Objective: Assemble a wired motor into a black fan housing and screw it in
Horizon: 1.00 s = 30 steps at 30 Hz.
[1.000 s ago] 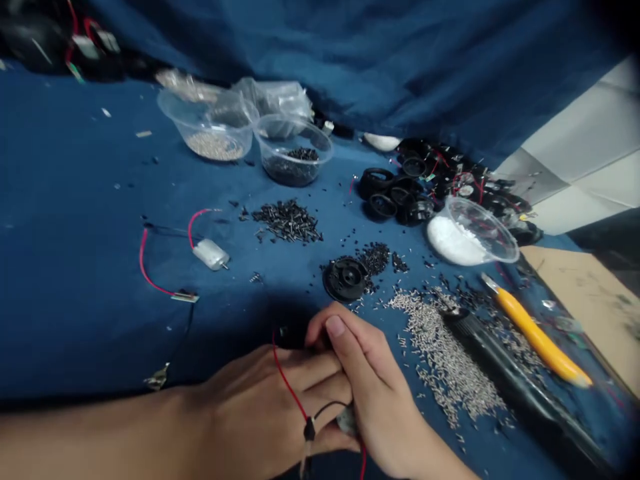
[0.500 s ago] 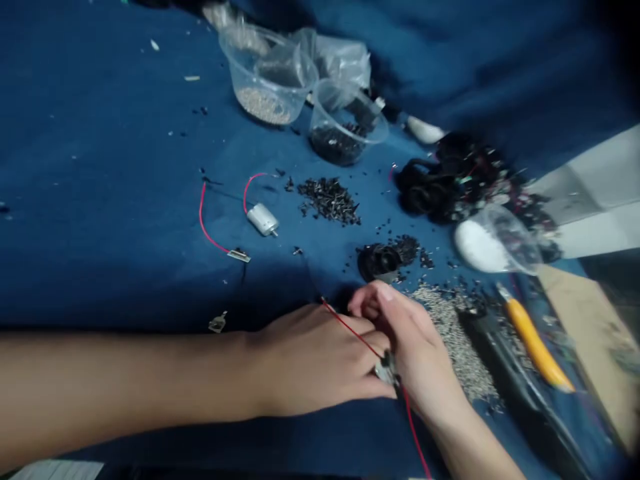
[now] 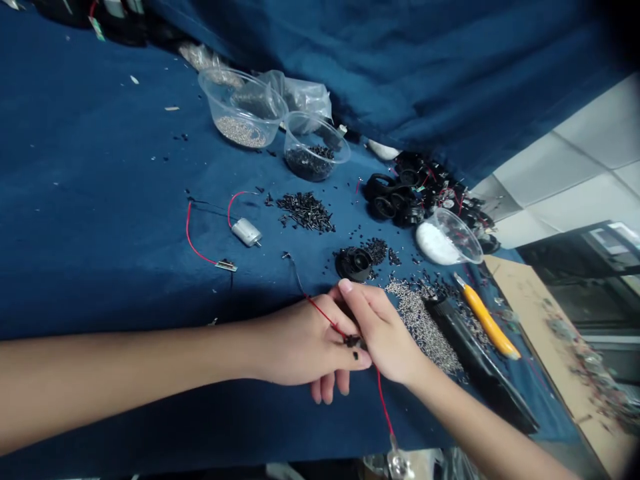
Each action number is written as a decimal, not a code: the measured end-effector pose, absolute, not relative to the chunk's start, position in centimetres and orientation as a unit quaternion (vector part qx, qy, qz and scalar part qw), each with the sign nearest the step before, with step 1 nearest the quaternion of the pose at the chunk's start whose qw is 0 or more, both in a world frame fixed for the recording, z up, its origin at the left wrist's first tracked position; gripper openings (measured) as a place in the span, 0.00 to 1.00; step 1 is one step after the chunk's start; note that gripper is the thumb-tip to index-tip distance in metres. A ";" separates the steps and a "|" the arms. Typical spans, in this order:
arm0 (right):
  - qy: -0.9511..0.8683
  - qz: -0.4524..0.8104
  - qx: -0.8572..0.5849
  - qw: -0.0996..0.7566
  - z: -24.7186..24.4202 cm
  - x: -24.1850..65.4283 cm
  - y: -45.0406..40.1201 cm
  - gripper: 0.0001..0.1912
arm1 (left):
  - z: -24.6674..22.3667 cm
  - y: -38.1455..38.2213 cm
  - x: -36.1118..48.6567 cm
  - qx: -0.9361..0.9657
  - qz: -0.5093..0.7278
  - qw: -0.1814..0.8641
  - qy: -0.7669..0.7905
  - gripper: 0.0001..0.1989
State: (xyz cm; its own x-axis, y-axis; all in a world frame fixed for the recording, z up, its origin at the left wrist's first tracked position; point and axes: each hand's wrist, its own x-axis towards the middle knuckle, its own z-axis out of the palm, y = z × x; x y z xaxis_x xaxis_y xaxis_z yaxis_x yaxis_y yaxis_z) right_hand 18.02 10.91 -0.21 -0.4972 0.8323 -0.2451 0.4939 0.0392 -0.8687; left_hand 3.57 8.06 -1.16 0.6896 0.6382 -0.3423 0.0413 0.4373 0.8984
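My left hand (image 3: 305, 340) reaches in from the left edge and is closed around a small dark part (image 3: 353, 341) with red wires. One red wire (image 3: 323, 313) runs over its back to a thin end on the cloth. Against it lies my right hand (image 3: 383, 327), its fingers bent and partly hidden, touching the same part. Another red wire (image 3: 384, 400) hangs below the hands to a shiny metal piece (image 3: 399, 461). Just beyond the hands sits a round black housing (image 3: 354, 263). A silver motor (image 3: 247, 232) and a small board (image 3: 226, 265) lie to the left.
Clear tubs of screws (image 3: 243, 130) and black bits (image 3: 310, 163) stand at the back. Black parts (image 3: 410, 187) and a tub of white material (image 3: 440, 241) are on the right, near a yellow-handled tool (image 3: 490, 321), a long black object (image 3: 480, 363) and loose silver screws (image 3: 425, 330).
The view has shifted, with table items now further left. My hands have come closer together over the part, and the hanging wire's metal end now shows.
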 end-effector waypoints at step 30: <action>-0.828 0.146 -0.525 0.131 0.4 20.5 10.2 0.20 | -1.5 7.1 4.9 0.478 0.249 0.747 0.389 0.06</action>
